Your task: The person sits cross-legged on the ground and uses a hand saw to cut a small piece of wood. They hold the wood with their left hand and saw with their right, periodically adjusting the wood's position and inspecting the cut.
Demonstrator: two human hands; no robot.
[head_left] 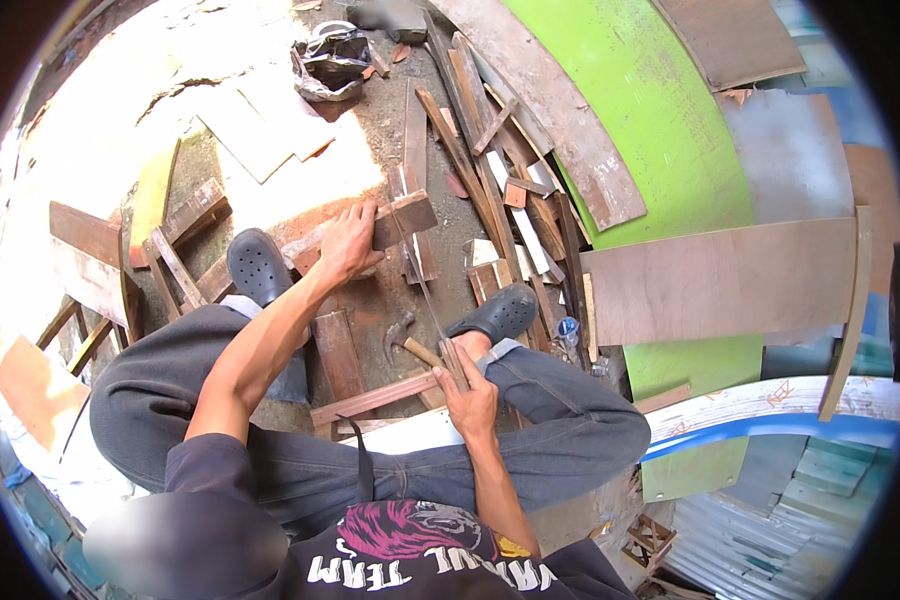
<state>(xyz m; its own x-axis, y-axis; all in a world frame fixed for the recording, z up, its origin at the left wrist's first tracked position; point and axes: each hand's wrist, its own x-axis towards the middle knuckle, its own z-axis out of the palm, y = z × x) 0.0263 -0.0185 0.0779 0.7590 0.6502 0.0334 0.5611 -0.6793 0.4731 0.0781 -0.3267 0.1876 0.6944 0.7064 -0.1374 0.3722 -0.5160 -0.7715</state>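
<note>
My left hand (348, 245) grips a short brown wooden board (407, 218) in front of me, fingers over its top. My right hand (469, 405), close to my lap, is wrapped round the wooden handle of a handsaw (429, 302). Its thin blade shows nearly edge-on and runs away from me, across the board near its right end. Just left of the saw handle lies a claw hammer (400, 330), its wooden handle partly hidden by my right hand. A reddish strip of wood (370, 397) lies crosswise in front of my lap.
My dark clogs (259, 266) flank the board. Scrap timber (515, 185) is heaped at the right, beside a green panel (660, 120) and a plywood sheet (720, 282). More wood pieces (88, 232) lie at the left. A black plastic bag (330, 75) sits at the far side.
</note>
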